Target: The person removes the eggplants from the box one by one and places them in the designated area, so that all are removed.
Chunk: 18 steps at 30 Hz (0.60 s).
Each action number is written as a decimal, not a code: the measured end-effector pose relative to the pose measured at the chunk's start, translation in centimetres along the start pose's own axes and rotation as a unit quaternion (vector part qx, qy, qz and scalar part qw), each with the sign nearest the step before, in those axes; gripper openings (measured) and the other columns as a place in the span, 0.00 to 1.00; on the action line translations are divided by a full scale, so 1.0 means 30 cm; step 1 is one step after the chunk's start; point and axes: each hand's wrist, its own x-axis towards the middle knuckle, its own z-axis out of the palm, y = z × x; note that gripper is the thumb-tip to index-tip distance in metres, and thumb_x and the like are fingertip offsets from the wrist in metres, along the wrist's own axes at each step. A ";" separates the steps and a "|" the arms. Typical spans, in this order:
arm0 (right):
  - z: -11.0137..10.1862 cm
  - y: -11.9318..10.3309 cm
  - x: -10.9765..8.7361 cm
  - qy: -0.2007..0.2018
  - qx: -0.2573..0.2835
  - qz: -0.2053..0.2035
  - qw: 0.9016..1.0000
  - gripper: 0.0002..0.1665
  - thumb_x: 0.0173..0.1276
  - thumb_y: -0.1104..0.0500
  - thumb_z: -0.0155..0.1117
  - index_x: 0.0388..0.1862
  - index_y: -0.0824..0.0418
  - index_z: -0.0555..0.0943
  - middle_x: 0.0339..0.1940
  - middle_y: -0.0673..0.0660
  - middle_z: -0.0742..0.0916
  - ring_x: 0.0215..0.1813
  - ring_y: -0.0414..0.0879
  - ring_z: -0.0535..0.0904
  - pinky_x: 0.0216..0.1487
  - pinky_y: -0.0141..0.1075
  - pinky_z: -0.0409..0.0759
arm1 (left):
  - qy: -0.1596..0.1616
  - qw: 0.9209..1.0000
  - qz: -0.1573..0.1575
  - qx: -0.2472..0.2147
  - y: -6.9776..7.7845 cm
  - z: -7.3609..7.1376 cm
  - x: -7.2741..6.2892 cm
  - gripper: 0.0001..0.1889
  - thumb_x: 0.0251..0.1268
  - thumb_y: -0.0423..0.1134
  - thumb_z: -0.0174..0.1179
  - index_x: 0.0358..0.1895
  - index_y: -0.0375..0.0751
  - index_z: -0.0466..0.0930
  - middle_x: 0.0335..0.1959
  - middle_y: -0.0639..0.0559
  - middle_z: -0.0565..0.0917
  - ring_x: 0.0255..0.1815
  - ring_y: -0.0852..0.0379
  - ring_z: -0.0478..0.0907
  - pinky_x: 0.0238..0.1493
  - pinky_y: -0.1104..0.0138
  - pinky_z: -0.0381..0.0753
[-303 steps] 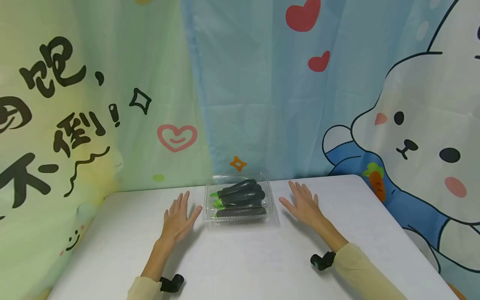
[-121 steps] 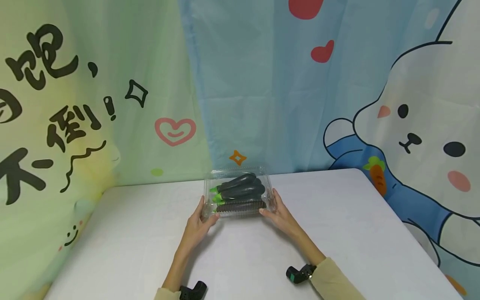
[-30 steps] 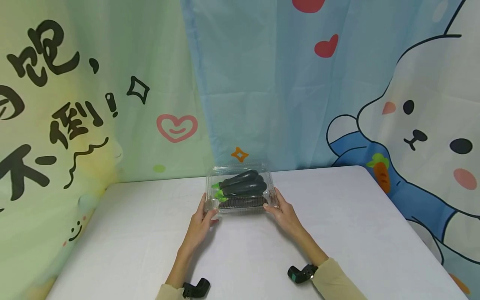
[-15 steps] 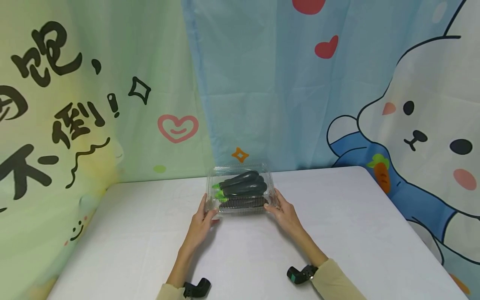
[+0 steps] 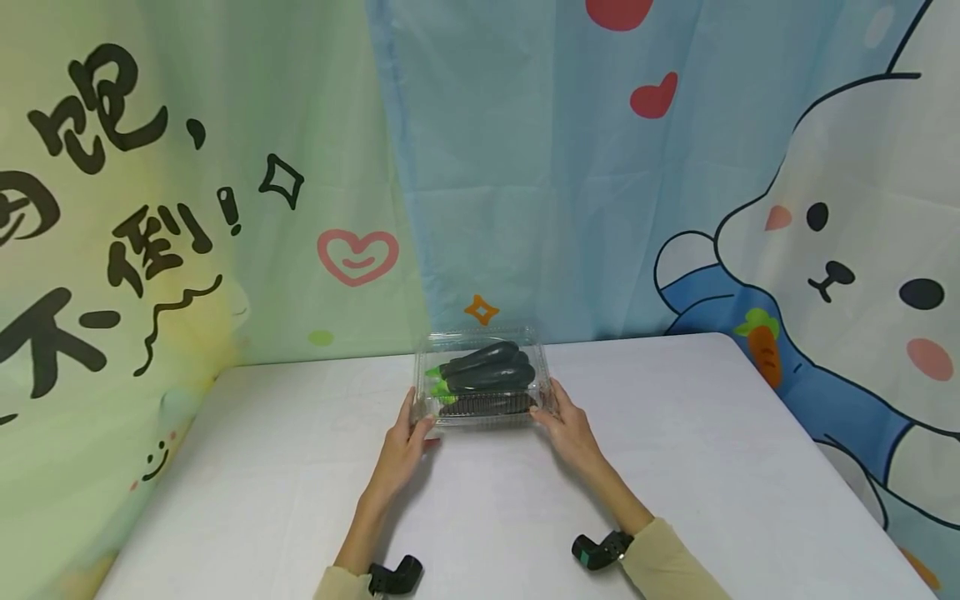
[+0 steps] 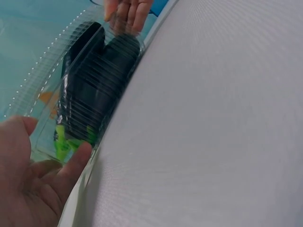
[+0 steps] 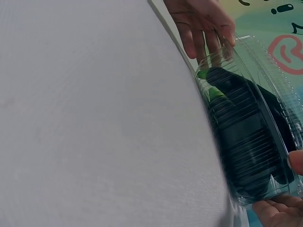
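Behind everything we see a printed curtain (image 5: 472, 183), with a big white cartoon animal (image 5: 862, 258) on its right. Before it spreads a white table (image 5: 495, 517), and at the middle of its far edge we find a clear plastic container (image 5: 480, 421); we cannot tell whether its underside touches the tabletop. Beige sleeves (image 5: 675, 567) reach in from the near side. Inside the container lie dark eggplants (image 5: 491, 379), seen through the lid, while the ridged front wall blurs the nearest. Our left hand (image 5: 401, 446) grips the container's left front corner, and our right hand (image 5: 572, 429) clasps the right one, thumbs in front; in the head view the plastic partly hides the other fingers. Each wrist carries a black device (image 5: 603, 552). An orange star (image 5: 482, 310) shows just above the container. Smallest, the green stem ends (image 5: 441, 389) point left.
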 end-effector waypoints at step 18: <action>0.012 0.002 -0.018 0.045 -0.027 -0.025 0.998 0.31 0.79 0.55 0.39 0.74 0.72 0.56 0.61 0.74 0.79 0.63 0.67 0.76 0.64 0.57 0.72 | 0.038 0.999 -0.003 -0.003 0.015 -0.008 -0.005 0.26 0.79 0.41 0.37 0.75 0.37 0.56 0.65 0.31 0.73 0.36 0.47 0.88 0.63 0.50 0.73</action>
